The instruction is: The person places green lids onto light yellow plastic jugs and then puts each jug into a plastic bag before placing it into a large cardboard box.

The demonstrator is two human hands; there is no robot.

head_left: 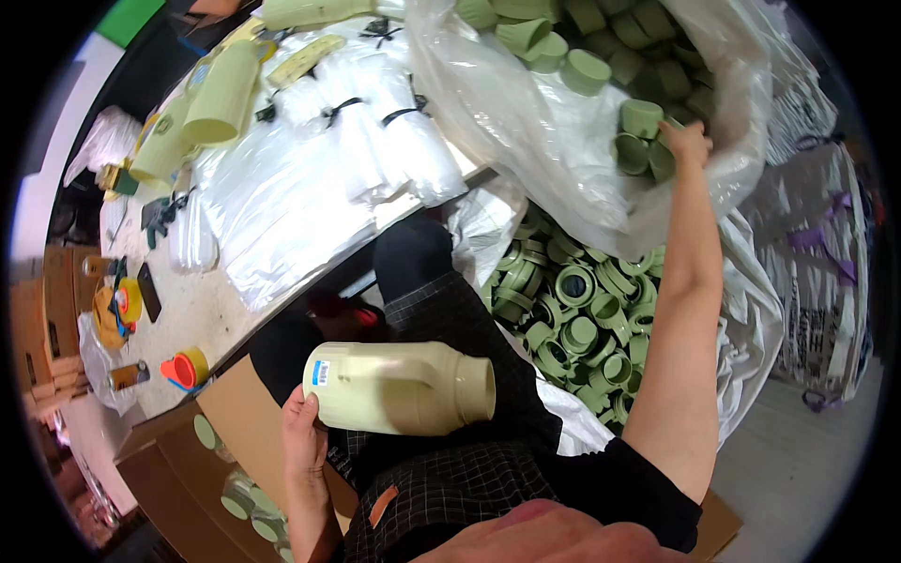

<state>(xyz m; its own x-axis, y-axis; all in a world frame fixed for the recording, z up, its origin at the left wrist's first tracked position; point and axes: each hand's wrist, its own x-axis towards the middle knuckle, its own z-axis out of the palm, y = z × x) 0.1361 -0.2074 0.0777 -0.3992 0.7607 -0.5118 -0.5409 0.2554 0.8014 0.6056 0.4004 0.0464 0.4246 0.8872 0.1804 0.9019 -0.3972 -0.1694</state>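
Observation:
My left hand (302,427) is closed on the base end of a pale green thermos jug (404,387), which lies sideways above my lap with its open neck to the right. A small blue and white sticker is near its base, and a handle runs along its upper side. At the upper right, my right arm reaches into a large clear plastic bag (572,178) of green cup-shaped lids (587,71). There my right hand (689,143) has its fingers pinched on the rim of a green lid (661,163). Two more lids sit right beside it.
Below the clear bag, a white sack (751,338) holds many green ring-shaped collars (574,285). On the table (249,328) lie bundled clear plastic bags (352,141), green jug shells (223,92) and tape rolls (188,368). A cardboard box (160,469) with wrapped jugs stands lower left.

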